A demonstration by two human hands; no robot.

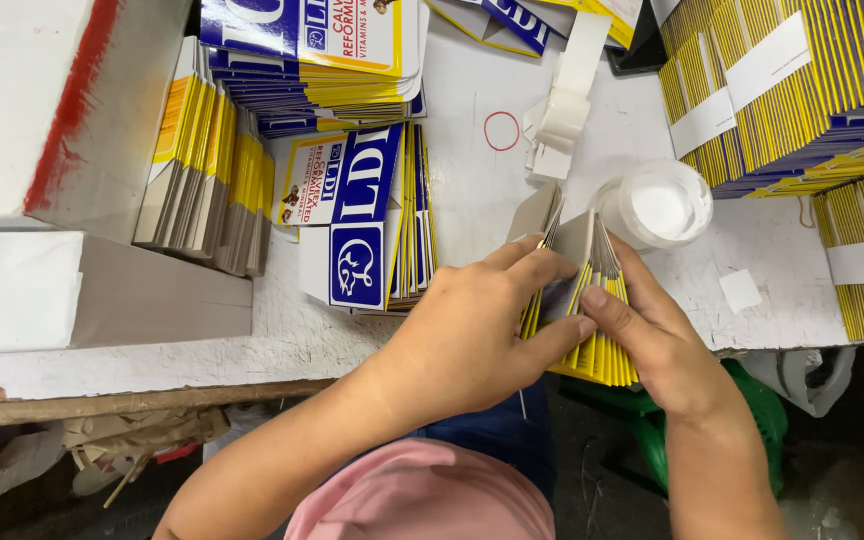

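Both hands hold one fanned stack of flat folded cartons (592,300), yellow-edged with grey card backs, standing on edge at the table's front edge. My left hand (472,330) wraps the stack from the left, its fingers reaching across the top. On the right side my right hand (642,335) grips it, thumb pressed among the cartons. A round white pot (660,205) stands just behind the stack.
Piles of blue, yellow and white flat cartons (372,215) lie left of the hands. Banded bundles (782,90) fill the right side. Paper strips (564,100) and a red rubber band (500,131) lie at the back. White boxes (42,290) stand at far left.
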